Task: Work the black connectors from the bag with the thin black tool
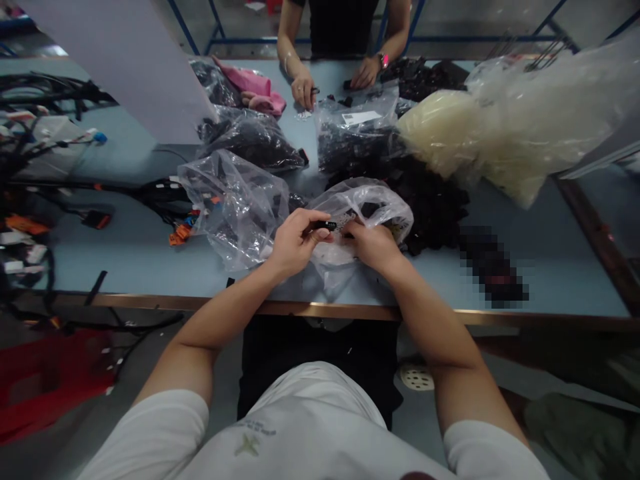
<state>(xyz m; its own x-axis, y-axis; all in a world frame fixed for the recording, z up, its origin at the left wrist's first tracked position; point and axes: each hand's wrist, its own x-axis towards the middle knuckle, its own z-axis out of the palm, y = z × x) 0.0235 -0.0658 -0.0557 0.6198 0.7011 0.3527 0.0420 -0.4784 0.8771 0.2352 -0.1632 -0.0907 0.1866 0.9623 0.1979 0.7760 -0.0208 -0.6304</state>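
Note:
My left hand [294,245] is closed, pinching a small black plastic connector [327,225] between thumb and fingers. Just to its right, my right hand [374,247] reaches over the near side of an open clear plastic bag [385,195], its fingertips drawn together. What those fingertips hold, if anything, is hidden. Small pale pieces [345,220] show in the bag between my hands. Beside my left hand lies another crumpled clear bag [235,213]. A heap of black plastic parts [435,207] is spread behind and to the right of my right hand.
Across the table [560,267], a co-worker's hands [304,90] handle small black parts. Filled bags [250,137] and a large bag of pale yellow parts [450,123] stand between us. Wire harnesses [150,193] lie left. A pixelated dark object [493,267] is at right.

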